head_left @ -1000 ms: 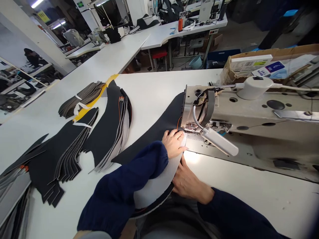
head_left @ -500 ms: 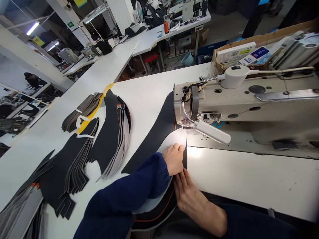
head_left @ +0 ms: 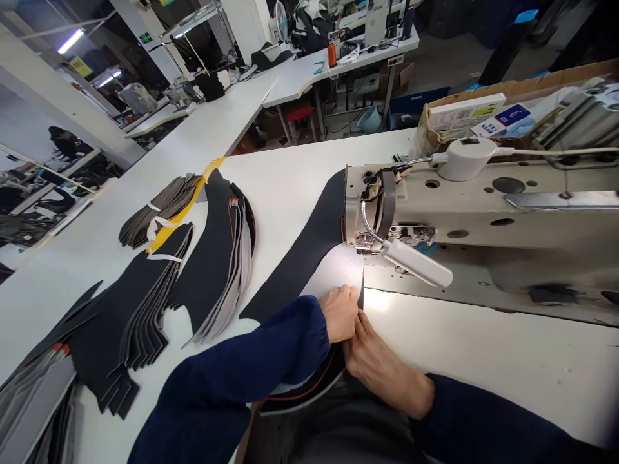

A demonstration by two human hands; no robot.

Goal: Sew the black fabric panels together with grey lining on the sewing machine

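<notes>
Black panel [head_left: 294, 270] up against the sewing machine [head_left: 483, 200], and the work was right there at the machine's head! The panel curved in from the desk [head_left: 483, 348] and ran up to the head end, with a white mesh lining [head_left: 336, 270] lying over it just in front of the metal foot. The step in hand looked like guiding these layers along at the machine, and the next move seemed to call for keeping that edge flat and lined up.

Left hand [head_left: 338, 314] was down on the mesh, fingers slightly spread and curved, pressing on the layers rather than pinching them. Right hand [head_left: 384, 370] came in from the other side, fingers pressed together and reaching up toward the layered edge, tips just beside the left hand. Was it pinching anything? From here, I couldn't tell. The panel lay across and under both hands, its lower part bunched toward the person's lap and partly hidden by a navy sleeve [head_left: 232, 367].

Over to the left, stacks of cut panels [head_left: 130, 341] lay fanned out on the desk, with a strip of yellow tape [head_left: 181, 206] beyond them. A slim lamp [head_left: 418, 263] hung just beside the foot, and its light fell on the desk by the hands.
</notes>
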